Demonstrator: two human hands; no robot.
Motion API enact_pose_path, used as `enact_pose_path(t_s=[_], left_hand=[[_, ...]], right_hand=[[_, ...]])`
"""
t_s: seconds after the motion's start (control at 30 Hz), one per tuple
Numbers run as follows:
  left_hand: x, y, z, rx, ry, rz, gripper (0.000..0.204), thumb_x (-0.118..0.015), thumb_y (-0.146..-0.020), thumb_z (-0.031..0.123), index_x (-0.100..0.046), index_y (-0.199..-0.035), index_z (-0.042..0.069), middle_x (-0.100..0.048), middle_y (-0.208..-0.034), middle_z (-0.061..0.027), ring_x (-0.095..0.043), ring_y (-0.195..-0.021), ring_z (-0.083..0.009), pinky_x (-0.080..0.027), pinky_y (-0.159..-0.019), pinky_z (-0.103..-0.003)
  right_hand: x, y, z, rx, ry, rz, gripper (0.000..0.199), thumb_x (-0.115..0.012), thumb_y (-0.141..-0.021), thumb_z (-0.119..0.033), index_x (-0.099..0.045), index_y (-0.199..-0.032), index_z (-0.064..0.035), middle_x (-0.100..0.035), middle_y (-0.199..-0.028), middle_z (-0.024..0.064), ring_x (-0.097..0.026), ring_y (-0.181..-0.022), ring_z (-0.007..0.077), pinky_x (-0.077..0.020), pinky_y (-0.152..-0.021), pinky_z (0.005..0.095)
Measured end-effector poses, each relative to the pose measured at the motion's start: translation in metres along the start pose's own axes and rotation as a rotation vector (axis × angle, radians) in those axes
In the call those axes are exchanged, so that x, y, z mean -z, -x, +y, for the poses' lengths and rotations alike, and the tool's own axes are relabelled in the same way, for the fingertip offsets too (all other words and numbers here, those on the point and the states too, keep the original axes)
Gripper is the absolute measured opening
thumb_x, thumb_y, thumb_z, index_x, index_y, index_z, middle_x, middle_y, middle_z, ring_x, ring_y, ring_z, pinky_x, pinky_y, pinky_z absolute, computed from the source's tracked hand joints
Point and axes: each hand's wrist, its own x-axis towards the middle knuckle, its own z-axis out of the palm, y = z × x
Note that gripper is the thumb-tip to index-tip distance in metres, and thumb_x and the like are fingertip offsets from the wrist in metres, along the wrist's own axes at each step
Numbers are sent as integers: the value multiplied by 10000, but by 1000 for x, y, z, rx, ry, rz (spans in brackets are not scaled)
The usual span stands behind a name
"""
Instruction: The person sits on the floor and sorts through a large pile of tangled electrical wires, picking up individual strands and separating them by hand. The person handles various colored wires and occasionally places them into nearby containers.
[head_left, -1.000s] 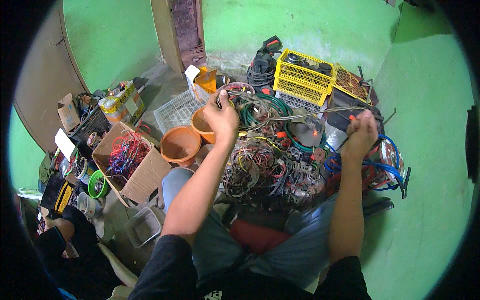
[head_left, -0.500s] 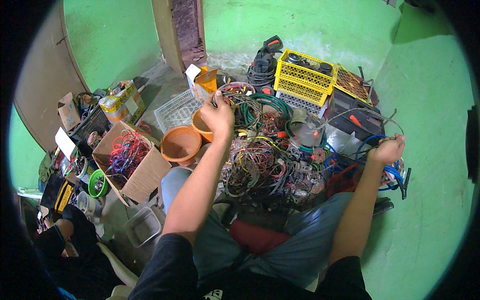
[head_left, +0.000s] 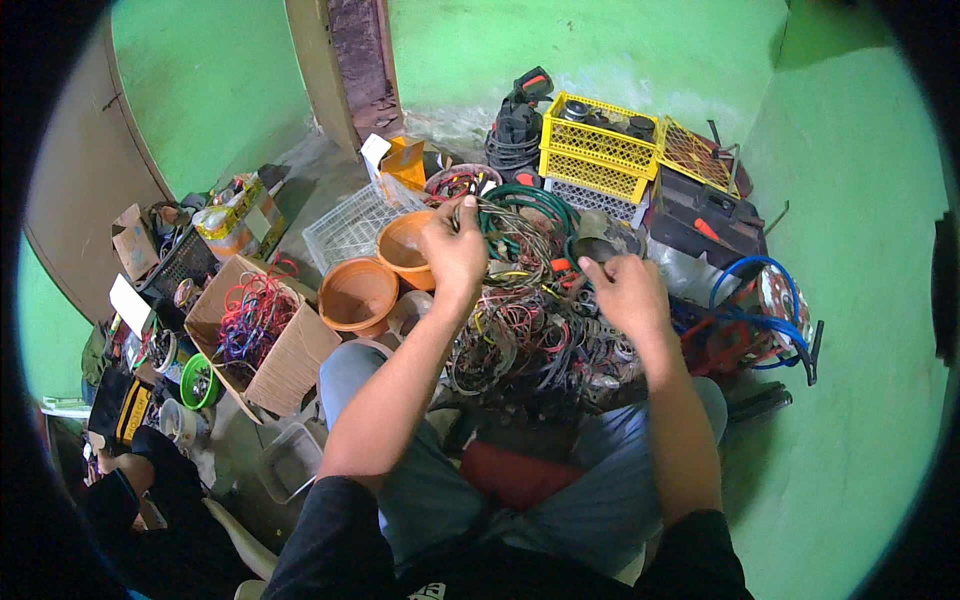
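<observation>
My left hand (head_left: 458, 250) is closed around a bundle of grey-brown cable (head_left: 520, 222), held above the pile in front of me. To its right, my right hand (head_left: 630, 292) has its fingers curled and its thumb pointing toward the bundle. Whatever lies in that grip is hidden by the fingers. Under both hands spreads a tangled heap of wires and small metal parts (head_left: 510, 335). A green hose or thick cable coil (head_left: 545, 200) lies just behind the bundle.
Left of the heap stand orange pots (head_left: 355, 295), a white plastic basket (head_left: 345, 225) and a cardboard box (head_left: 295, 365) of coloured wires. Yellow crates (head_left: 600, 150) and a black toolbox (head_left: 690, 215) are at the back. A person (head_left: 160, 500) sits at lower left. Blue hose (head_left: 775, 325) lies right.
My right hand has come in from the far right, where it held a cable stretched out, to beside the bundle. My left hand has moved slightly right and down, still holding the bundle.
</observation>
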Motion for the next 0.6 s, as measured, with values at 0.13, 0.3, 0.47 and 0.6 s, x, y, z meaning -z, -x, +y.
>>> enact_pose_path(t_s=[0.13, 0.3, 0.47, 0.6], left_hand=[[-6, 9, -3, 20, -23, -118, 284, -573, -960, 194, -655, -936, -77, -637, -712, -92, -546, -665, -124, -453, -642, -315], [-9, 16, -15, -57, -34, -209, 284, -514, -998, 197, -644, -957, -52, -549, -689, -7, -481, -581, -82, -389, -498, -251], [-9, 23, -2, 115, -5, -295, 287, -485, -1010, 207, -618, -895, -20, -484, -610, 27, -384, -478, -57, -294, -433, -246], [-8, 23, 1, 191, 92, -347, 267, -482, -1011, 208, -601, -880, 9, -446, -584, 45, -351, -452, -44, -262, -409, -238]], right_hand=[[-7, 4, -19, 132, -167, 171, 324, -695, -854, -312, -670, -869, 11, -654, -797, 205, -651, -740, 340, -511, -695, 412], [-13, 2, -24, 371, -502, 82, 383, -720, -807, -63, -573, -1153, 14, -631, -1078, 205, -640, -936, 356, -511, -806, 399], [-25, 10, -27, 427, -434, 169, 359, -671, -835, -37, -563, -1174, 13, -619, -1103, 235, -607, -986, 433, -504, -825, 445], [-26, 8, -26, 414, -393, 205, 298, -646, -845, -22, -588, -1133, 24, -631, -1060, 243, -621, -946, 431, -509, -791, 447]])
